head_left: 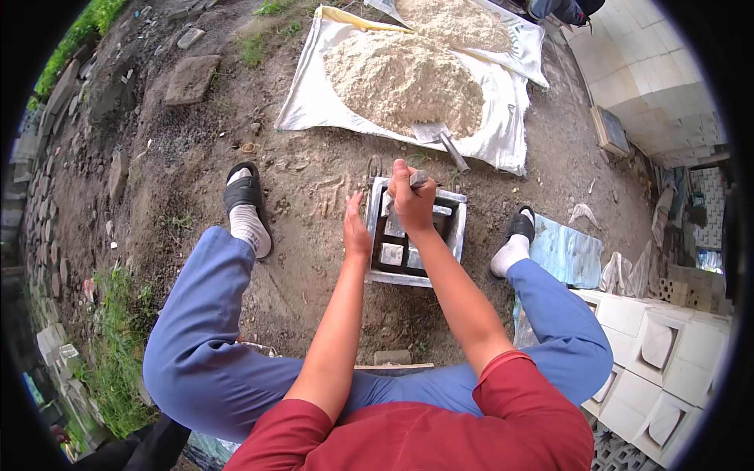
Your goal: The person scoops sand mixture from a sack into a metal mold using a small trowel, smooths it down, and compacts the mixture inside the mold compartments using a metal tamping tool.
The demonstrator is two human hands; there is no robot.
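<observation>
A rectangular metal mould sits on the dirt between my feet, with several block-shaped metal pieces inside it and dark gaps around them. My right hand is closed around a grey bar-like tool over the mould's far half. Its end sticks out above my fist; I cannot make out the exact kind. At the mould's left rim, my left hand has its fingers stretched out and holds nothing. My right hand and forearm hide part of the mould's inside.
Beyond the mould, pale powdery material is heaped on white sacks, with a trowel at its near edge. Pale moulded blocks stand at the right near a blue sheet. Stones and a slab lie left.
</observation>
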